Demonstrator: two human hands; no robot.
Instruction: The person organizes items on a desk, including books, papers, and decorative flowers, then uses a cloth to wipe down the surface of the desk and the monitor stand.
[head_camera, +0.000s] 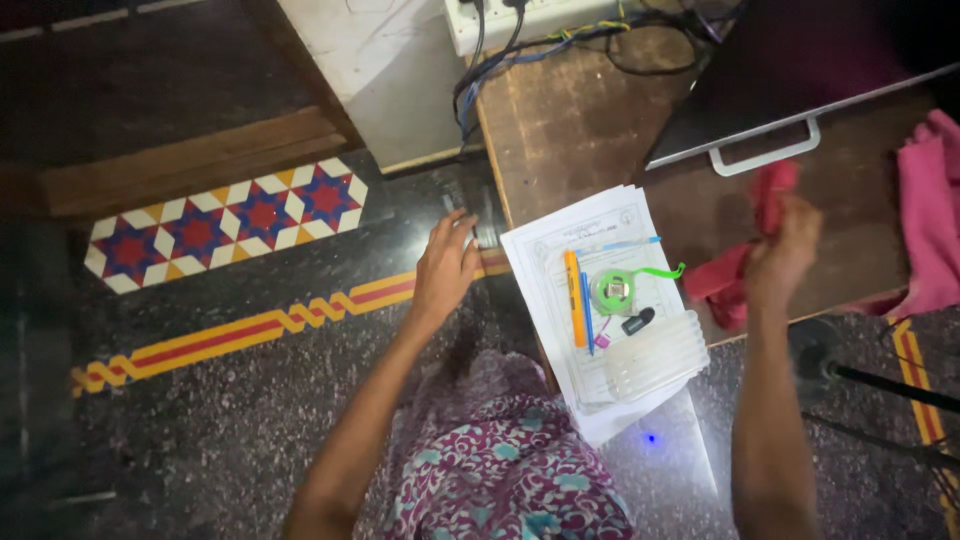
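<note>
Down at the left, the left hand hung over the dark floor just beside the desk edge, its fingers spread loosely and gripping nothing, the tips near a dark blurred thing that could not be made out. Next came a stack of papers overhanging the desk edge, bearing an orange pen, a blue pen, a green tape measure, a small black piece and a clear ribbed box. Further right, the right hand was raised above the desk with its fingers closed around a red cloth, which trailed down onto the wood. A pink cloth lay at the far right.
</note>
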